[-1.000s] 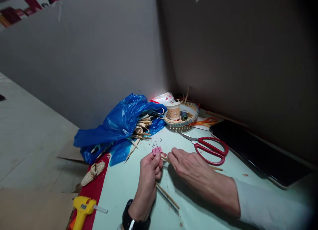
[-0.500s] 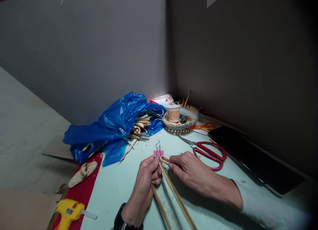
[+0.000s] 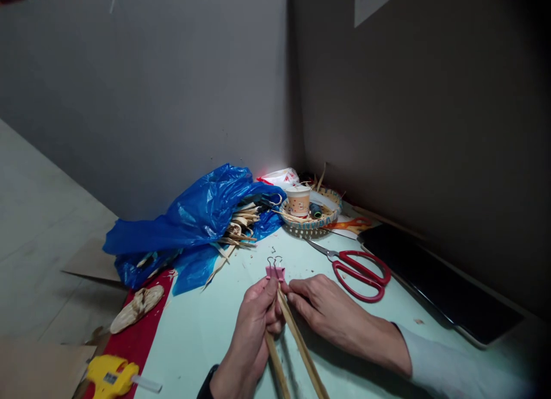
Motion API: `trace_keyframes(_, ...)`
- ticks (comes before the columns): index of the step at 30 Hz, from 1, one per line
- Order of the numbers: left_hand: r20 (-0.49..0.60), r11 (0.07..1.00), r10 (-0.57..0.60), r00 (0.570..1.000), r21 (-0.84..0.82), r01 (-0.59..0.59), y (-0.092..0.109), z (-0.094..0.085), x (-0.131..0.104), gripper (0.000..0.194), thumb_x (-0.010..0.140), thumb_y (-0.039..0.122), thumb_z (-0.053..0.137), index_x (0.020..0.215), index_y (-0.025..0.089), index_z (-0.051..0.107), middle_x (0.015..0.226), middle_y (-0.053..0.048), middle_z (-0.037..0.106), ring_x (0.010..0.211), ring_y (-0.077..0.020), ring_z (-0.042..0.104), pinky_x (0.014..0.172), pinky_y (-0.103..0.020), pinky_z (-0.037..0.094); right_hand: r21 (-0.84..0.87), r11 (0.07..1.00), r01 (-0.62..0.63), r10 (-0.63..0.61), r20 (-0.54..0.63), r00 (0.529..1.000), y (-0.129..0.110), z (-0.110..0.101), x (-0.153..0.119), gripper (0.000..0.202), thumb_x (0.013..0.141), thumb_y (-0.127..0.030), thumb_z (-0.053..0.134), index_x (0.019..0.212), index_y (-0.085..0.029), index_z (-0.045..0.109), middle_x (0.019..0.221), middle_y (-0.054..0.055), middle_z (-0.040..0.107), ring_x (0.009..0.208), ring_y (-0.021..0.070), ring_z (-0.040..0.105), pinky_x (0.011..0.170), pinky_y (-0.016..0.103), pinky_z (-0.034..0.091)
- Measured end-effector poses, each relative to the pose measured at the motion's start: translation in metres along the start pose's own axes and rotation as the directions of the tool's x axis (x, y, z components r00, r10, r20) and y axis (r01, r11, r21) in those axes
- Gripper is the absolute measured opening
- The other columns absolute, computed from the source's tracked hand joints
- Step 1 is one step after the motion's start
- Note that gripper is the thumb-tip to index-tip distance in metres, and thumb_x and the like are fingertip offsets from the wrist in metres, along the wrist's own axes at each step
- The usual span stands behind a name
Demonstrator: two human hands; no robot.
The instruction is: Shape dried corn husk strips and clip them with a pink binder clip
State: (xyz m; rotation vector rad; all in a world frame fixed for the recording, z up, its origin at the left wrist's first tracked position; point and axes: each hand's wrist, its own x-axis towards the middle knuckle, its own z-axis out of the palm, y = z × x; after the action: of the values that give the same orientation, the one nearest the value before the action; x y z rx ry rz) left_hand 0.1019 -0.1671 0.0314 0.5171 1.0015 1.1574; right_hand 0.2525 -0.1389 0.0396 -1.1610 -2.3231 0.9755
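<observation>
Tan plant-fibre strips (image 3: 298,343) run from my hands down toward the lower edge of the view. My left hand (image 3: 253,313) is closed around them near their upper end, thumb on top. Just above the thumb, a pink binder clip (image 3: 275,272) with wire handles grips the strip ends. My right hand (image 3: 321,304) is closed in a pinch beside the clip, its fingertips at the strips' upper end; what lies between them is mostly hidden. Red-handled scissors (image 3: 359,274) lie beyond my right hand.
A blue plastic bag (image 3: 189,215) with dried strips stands at the left back. Behind the scissors, a woven basket (image 3: 307,223) holds a paper cup (image 3: 298,201). A dark tablet-like slab (image 3: 434,284) lies right. A yellow glue gun (image 3: 109,377) and small woven slipper (image 3: 138,309) are left.
My right fingertips have come closer to the clip, and the short strip end seen between them is now hidden. The clip has turned slightly, showing its handles apart. The view has shifted a little.
</observation>
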Motion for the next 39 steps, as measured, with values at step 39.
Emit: trace_keyframes(39,-0.117,0.95,0.158,0.981,0.29,-0.118,-0.006,0.015,-0.006,0.035,0.076,0.045,0.072,0.095,0.021,0.055,0.047,0.01,0.046,0.04,-0.007,0.037,0.042,-0.017,0.027,0.767,0.606,-0.212,0.033,0.242,0.97,0.003,-0.005,0.007,0.018,0.089,-0.033,0.054,0.091,-0.015,0.055,0.069,-0.004,0.046,0.054,0.0089,0.04,0.047,0.02,0.035)
